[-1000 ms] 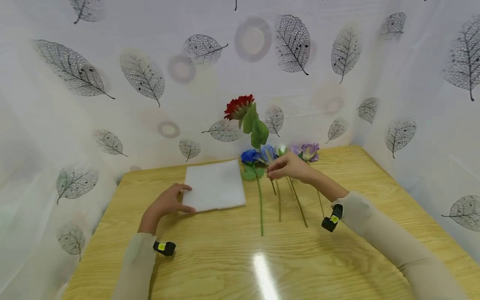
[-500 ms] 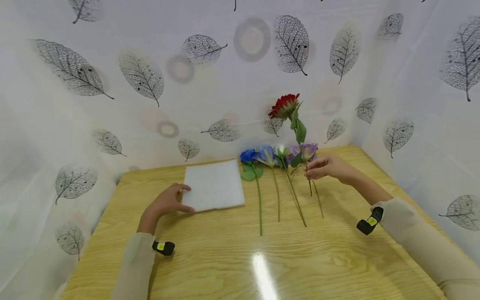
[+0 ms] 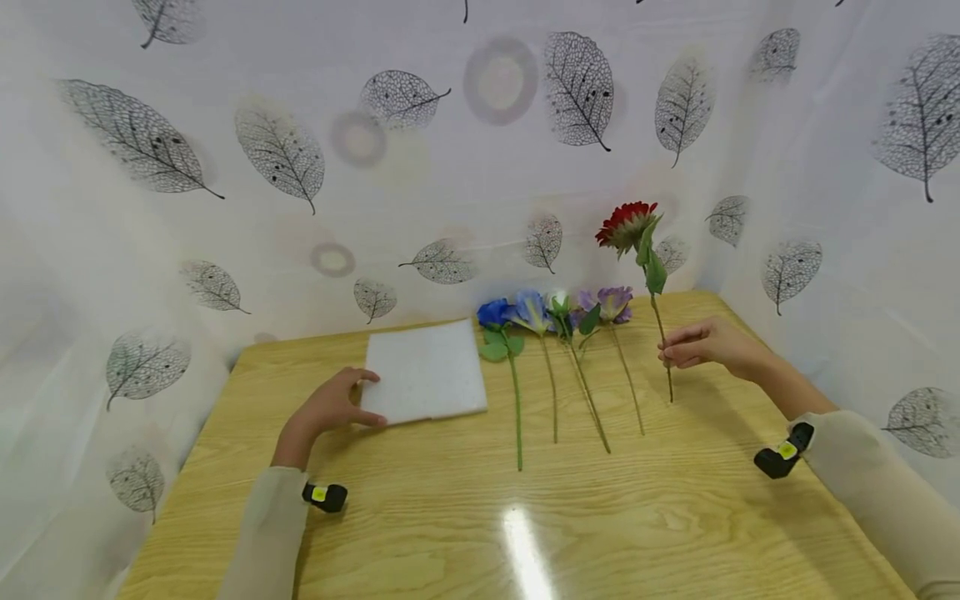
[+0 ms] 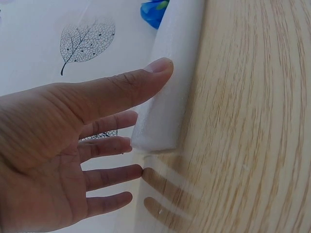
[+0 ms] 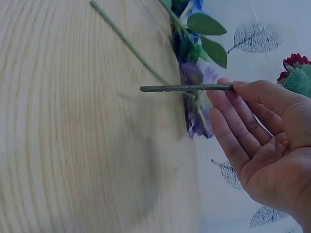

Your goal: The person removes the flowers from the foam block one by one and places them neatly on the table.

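Between the thumb and fingertips of my right hand (image 3: 716, 346), the stem of a red artificial flower (image 3: 627, 227) is pinched. It stands nearly upright over the table's right part, bloom on top. The right wrist view shows the lower stem (image 5: 180, 88) sticking out past the fingertips. My left hand (image 3: 324, 408) is at the left edge of a white foam sheet (image 3: 427, 372). In the left wrist view the thumb lies against the foam, and the other fingers are spread and fairly straight beside its end.
Right of the foam lie a blue rose (image 3: 494, 313), a light blue flower (image 3: 532, 313), a white flower (image 3: 558, 303) and a purple flower (image 3: 615, 305), stems toward the front. A leaf-print curtain (image 3: 420, 183) surrounds the wooden table (image 3: 420, 517).
My right hand has carried the red flower rightward, from above the blue flowers to past the purple one. The left hand and foam sheet stay in place.
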